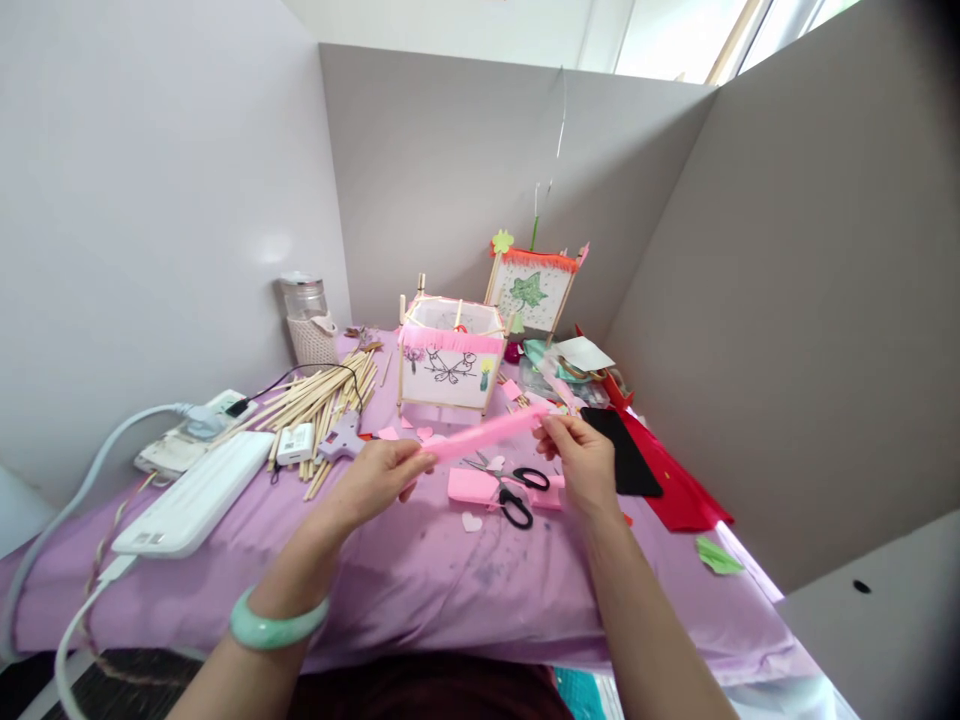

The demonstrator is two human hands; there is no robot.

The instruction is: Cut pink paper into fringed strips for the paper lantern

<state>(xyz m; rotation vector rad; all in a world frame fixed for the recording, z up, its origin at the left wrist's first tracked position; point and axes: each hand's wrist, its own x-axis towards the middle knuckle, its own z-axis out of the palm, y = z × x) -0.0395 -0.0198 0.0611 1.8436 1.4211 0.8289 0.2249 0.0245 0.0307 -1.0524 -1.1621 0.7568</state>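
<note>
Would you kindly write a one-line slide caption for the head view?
Left hand and right hand hold a pink paper strip above scissors on a purple table, lantern behind.

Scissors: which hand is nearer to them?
Right. The right hand sits just right of the scissors, pinching one end of the pink strip; the left hand holds the other end, farther to their left.

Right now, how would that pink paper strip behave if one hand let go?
The pink paper strip looks thin and light, so it would probably droop. Pinched between left hand and right hand, it may tear if pulled hard.
</note>
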